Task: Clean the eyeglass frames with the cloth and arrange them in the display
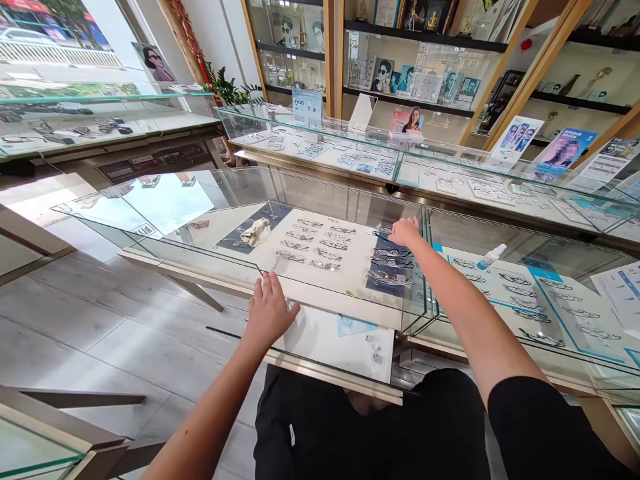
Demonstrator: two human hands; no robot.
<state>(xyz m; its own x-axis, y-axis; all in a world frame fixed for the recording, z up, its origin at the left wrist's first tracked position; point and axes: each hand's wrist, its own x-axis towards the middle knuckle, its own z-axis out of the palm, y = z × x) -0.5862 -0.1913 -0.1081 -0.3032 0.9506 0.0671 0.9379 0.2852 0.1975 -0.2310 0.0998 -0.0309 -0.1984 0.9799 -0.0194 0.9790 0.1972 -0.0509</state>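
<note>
Glass forms the top of the display case (210, 200) over which both bare hands are stretched, and rows of eyeglass frames (315, 248) are laid out on a white tray (350, 280) inside it. The left hand (269, 308) is laid flat, palm down and fingers spread wide, near the front edge of the case; nothing is held in it, and it cannot be told whether it rests on the glass or on the pulled-out tray. The right hand (404, 232) is reached far forward to the rear right part of the tray, where the fingers are curled loosely down at a column of dark frames (390, 263) set on a blue strip; whether one frame is gripped cannot be made out, since the fingertips are hidden. A crumpled pale cloth (255, 231) is seen lying at the left end of the tray on a dark panel. A small white spray bottle (491, 256) is seen lying to the right, in the neighbouring compartment, beside more frames. Behind, a second glass counter (350, 143) is stocked with further spectacles, and printed cards and posters are stood along it. Dark clothing is seen at the bottom edge of the head view.
</note>
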